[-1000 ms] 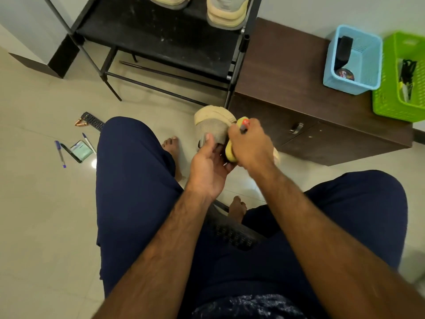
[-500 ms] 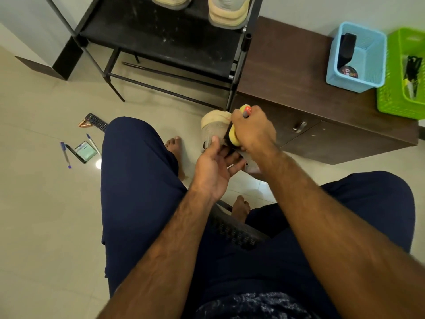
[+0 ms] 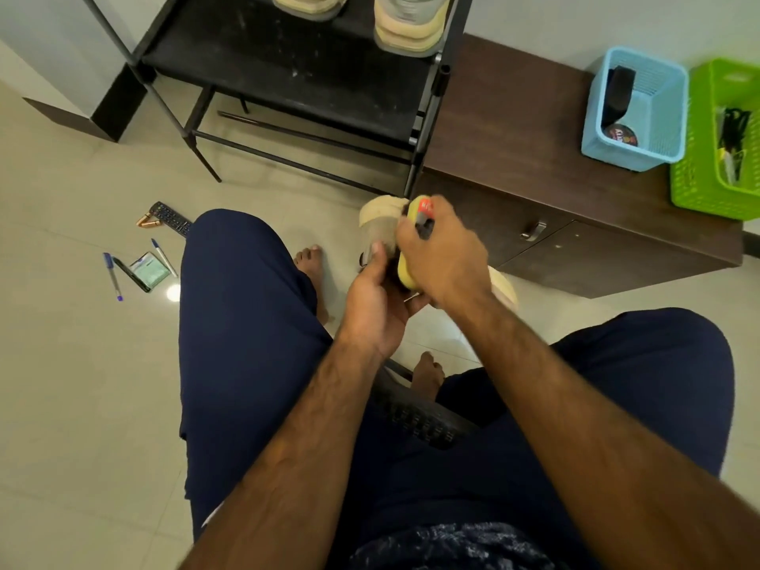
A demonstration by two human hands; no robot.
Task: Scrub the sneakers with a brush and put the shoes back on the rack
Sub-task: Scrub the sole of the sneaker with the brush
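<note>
Brush (image 3: 406,276) has slid lower on sneaker (image 3: 379,218) since half second ago. Left hand (image 3: 376,310): grip curled round sneaker, held above floor between knees. Right hand (image 3: 446,257): grip wrapped round brush, pressed to upper. Step: scrubbing. Next: finish strokes, then lift sneaker to rack (image 3: 267,67).

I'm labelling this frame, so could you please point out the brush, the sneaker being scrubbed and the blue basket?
brush (image 3: 406,275), head view, on its yellow body.
sneaker (image 3: 380,215), head view, on its beige far end.
blue basket (image 3: 610,157), head view, on its near wall.
</note>
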